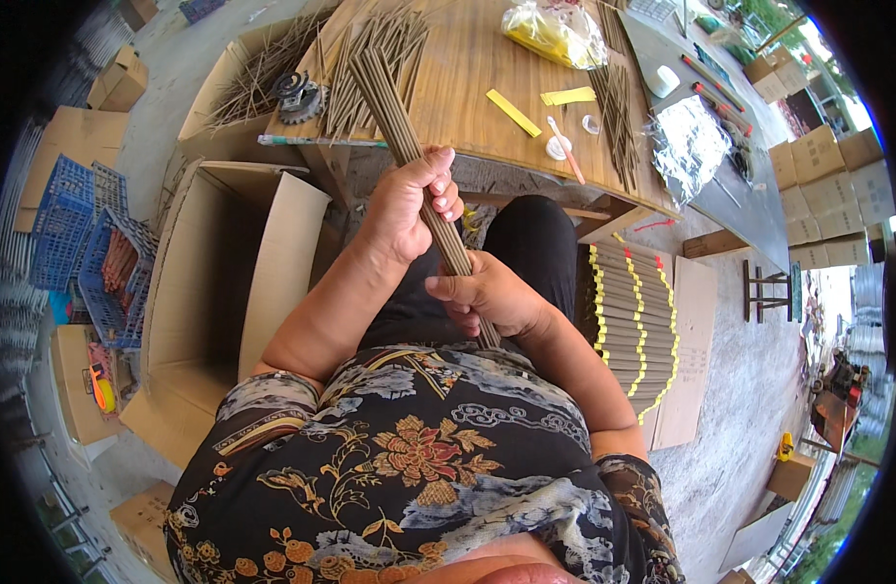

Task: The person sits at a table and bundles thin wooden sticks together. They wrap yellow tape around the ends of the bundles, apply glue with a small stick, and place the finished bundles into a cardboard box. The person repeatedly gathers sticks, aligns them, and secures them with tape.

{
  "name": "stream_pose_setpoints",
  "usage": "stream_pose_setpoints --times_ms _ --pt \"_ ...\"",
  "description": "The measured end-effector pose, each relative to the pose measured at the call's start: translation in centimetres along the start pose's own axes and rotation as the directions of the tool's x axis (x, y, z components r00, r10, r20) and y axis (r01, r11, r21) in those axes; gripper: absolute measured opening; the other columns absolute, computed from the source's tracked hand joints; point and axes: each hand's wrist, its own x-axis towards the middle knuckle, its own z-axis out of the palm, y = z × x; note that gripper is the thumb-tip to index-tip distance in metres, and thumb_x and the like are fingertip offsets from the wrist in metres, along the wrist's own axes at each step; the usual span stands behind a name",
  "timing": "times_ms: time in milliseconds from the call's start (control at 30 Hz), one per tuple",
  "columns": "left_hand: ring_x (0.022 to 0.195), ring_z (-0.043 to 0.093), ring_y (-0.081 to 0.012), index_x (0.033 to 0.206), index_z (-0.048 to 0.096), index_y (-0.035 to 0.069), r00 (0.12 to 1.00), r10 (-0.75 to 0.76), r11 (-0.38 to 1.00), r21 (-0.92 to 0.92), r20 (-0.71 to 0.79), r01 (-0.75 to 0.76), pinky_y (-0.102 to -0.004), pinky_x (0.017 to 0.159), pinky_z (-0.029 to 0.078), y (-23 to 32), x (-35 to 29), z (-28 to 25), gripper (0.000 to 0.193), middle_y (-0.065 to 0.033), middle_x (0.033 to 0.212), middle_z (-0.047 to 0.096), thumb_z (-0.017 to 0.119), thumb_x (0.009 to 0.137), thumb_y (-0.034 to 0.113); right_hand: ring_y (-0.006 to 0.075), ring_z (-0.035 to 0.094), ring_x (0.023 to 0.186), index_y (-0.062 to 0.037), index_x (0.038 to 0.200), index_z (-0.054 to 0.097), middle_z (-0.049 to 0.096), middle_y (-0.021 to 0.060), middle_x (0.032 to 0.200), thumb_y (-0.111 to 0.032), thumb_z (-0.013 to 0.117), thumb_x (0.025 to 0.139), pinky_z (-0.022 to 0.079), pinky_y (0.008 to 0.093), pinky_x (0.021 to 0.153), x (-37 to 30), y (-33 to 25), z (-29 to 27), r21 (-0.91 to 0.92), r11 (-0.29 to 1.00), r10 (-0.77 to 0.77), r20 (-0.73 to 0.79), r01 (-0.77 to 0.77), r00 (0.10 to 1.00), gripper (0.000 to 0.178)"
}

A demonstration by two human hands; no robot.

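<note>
A bundle of thin brown incense sticks (389,107) slants across my lap toward the wooden table, its far end spreading slightly. My left hand (406,206) is closed around the middle of the bundle. Lower down, nearer my body, my right hand (492,295) grips the same bundle, thumb across the top. On the table ahead lie loose sticks (355,92), two yellow paper strips (513,113) and a pink-handled brush (567,156) across a small white pot (555,149). To my right, finished-looking bundles (628,321) with yellow bands lie side by side on cardboard.
An open cardboard box (297,224) stands at my left, with blue crates (102,248) beyond it. A toothed metal device (300,98) sits at the table's left corner. Crumpled foil (691,146) covers part of the dark side table (759,219). Stacked cartons (827,185) stand far right.
</note>
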Motion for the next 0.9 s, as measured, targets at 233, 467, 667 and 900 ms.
stream_pose_setpoints --times_ms 233,467,667,900 --pt "0.043 0.039 -0.0070 0.072 0.047 0.010 0.996 0.015 1.000 0.015 -0.088 -0.014 -0.0224 0.041 0.033 -0.3 0.5 -0.7 0.016 0.0038 0.053 0.041 0.057 0.083 0.017 0.0113 0.041 0.035 -0.0060 0.065 0.043 0.042 0.0008 0.047 -0.016 0.059 0.080 0.034 0.0242 0.032 0.5 0.0 0.1 -0.150 0.988 -0.044 -0.084 0.031 0.996 0.023" --pt "0.043 0.038 -0.0069 0.074 0.048 0.010 0.985 0.054 0.998 0.045 -0.163 -0.047 -0.0219 0.041 0.033 -0.4 0.6 -0.8 0.015 0.0038 0.053 0.040 0.057 0.083 0.016 0.0127 0.042 0.034 -0.0055 0.069 0.045 0.043 0.0014 0.047 -0.014 0.058 0.080 0.035 0.0244 0.032 0.6 0.0 0.5 -0.291 0.956 -0.073 -0.147 0.028 0.986 0.019" --pt "0.043 0.037 -0.0068 0.076 0.051 0.007 0.992 0.014 0.997 -0.071 0.124 -0.005 -0.0214 0.041 0.032 0.3 0.8 -0.9 0.015 0.0031 0.053 0.041 0.057 0.083 0.019 0.0112 0.041 0.034 -0.0059 0.064 0.042 0.044 0.0018 0.047 -0.014 0.059 0.079 0.034 0.0247 0.032 0.4 -0.3 0.1 -0.065 0.998 -0.020 -0.019 0.018 1.000 0.024" --pt "0.044 0.039 -0.0085 0.067 0.047 0.011 0.945 0.109 0.985 0.163 -0.307 -0.060 -0.0245 0.043 0.033 -0.4 1.1 -0.4 0.019 0.0025 0.053 0.042 0.060 0.080 0.016 0.0131 0.045 0.038 -0.0028 0.070 0.045 0.047 0.0023 0.052 -0.020 0.059 0.079 0.038 0.0250 0.035 2.2 1.7 -0.2 -0.690 0.717 -0.403 -0.299 0.096 0.865 0.024"
